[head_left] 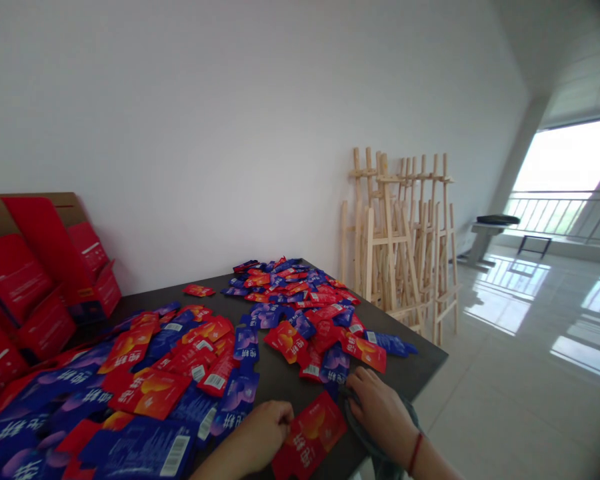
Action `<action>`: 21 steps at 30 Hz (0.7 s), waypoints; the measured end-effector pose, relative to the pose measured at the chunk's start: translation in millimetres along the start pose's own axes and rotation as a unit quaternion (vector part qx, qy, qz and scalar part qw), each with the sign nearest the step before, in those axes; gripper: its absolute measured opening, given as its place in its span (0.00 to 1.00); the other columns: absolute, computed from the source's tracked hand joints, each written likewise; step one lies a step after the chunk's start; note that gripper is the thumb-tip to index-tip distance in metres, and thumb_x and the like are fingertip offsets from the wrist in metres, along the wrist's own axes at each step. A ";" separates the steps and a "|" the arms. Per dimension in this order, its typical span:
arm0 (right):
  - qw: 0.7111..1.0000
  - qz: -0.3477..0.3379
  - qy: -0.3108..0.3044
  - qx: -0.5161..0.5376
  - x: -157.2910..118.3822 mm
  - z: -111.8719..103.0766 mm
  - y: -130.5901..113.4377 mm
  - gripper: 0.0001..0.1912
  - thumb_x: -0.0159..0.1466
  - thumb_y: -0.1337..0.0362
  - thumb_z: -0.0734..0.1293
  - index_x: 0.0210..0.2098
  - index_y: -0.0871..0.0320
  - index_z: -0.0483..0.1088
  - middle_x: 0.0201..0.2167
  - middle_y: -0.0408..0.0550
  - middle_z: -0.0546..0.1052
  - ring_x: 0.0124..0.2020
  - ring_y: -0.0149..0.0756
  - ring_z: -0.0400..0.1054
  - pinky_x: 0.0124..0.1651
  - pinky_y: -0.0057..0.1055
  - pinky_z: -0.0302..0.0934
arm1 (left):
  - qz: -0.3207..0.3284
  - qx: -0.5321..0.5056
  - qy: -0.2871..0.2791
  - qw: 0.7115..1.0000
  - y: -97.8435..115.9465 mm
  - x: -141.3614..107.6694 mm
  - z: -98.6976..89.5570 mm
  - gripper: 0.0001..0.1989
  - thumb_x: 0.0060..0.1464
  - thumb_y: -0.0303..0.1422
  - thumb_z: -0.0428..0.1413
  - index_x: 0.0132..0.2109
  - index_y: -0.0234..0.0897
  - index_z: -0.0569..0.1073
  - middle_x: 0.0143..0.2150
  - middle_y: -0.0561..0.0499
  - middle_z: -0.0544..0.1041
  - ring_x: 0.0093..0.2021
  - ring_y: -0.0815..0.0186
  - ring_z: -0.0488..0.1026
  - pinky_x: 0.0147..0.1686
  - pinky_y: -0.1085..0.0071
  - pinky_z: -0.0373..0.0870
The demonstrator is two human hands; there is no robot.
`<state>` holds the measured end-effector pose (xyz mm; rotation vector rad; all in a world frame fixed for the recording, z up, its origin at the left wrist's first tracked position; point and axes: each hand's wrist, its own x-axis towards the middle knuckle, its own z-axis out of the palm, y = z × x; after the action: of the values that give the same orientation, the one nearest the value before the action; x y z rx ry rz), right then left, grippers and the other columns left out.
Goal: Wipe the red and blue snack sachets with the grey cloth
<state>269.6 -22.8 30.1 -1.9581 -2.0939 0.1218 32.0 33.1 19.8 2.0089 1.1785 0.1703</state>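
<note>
A red pouch (313, 433) with an orange design and white characters lies slanted near the table's front edge. My left hand (269, 430) is closed at its left edge, fingers curled and pinching there. To the right of the pouch, my right hand (380, 410), with a red cord on the wrist, is closed on a grey-green cloth (367, 440) that hangs at the table edge. Just beyond its fingers lies a blue pouch (335, 365). The fingertips of both hands are partly hidden.
Red and blue pouches (150, 393) cover the left of the dark table (270, 380); another heap (325, 307) reaches the far corner. Open red boxes (35, 287) stand at left. Wooden easels (395, 247) lean by the wall beyond the table's right edge.
</note>
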 end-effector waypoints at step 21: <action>0.994 -0.069 0.014 0.085 7.7 15.4 -38.7 0.11 0.58 0.71 0.61 0.38 0.53 0.68 0.43 0.45 0.71 0.46 0.37 0.63 0.45 0.28 0.57 | 0.006 -0.102 0.002 0.995 -11.9 5.9 4.6 0.13 0.42 0.27 0.52 0.39 0.37 0.67 0.25 0.60 0.67 0.23 0.71 0.64 0.22 0.76 0.56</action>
<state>228.0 -16.5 25.9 -1.7048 -2.1176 0.2353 29.4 38.3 7.1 1.8378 1.1062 0.2893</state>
